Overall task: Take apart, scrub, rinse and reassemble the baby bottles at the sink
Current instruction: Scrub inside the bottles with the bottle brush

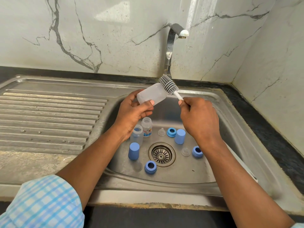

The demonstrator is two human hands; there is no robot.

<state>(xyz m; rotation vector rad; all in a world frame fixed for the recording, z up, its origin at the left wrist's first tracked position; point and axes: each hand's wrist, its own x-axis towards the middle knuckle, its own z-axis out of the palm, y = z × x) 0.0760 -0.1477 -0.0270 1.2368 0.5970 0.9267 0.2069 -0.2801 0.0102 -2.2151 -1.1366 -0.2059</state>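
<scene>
left hand (134, 111): gripping the bottle (150, 95) over the sink (189, 171), far side
right hand (199, 119): closed round the brush (168, 84) handle
axis: bottle tilts up toward far right; brush head sits right against that end, handle running near-right to the right hand
next, I reckon: shove brush in down-left

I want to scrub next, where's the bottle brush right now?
Head view, centre: the bottle brush is in the right hand over the sink, its grey head against the clear bottle held by the left hand.
</scene>
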